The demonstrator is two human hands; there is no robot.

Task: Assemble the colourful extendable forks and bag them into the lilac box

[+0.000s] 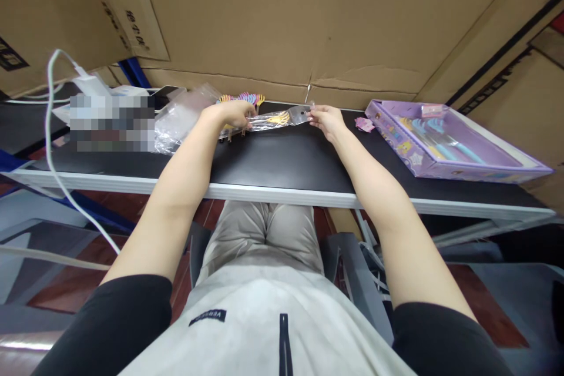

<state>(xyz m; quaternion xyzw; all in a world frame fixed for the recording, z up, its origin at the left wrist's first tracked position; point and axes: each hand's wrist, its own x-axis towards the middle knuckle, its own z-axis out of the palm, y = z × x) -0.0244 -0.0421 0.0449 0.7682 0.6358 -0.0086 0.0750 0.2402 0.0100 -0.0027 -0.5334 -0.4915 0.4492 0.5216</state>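
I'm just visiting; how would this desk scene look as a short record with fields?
Left hand: on the clear packet, towards its left part
Right hand: pinching the packet's right end
Clear packet: stretched between both hands, yellow item inside; exact contents unclear
Beside left hand: items with colourful striped tops, partly hidden
Further left: clear plastic bags and a white cable
Right side: open purple box holding blue-handled items
Between right hand and box: small pink piece
Surface: black tabletop
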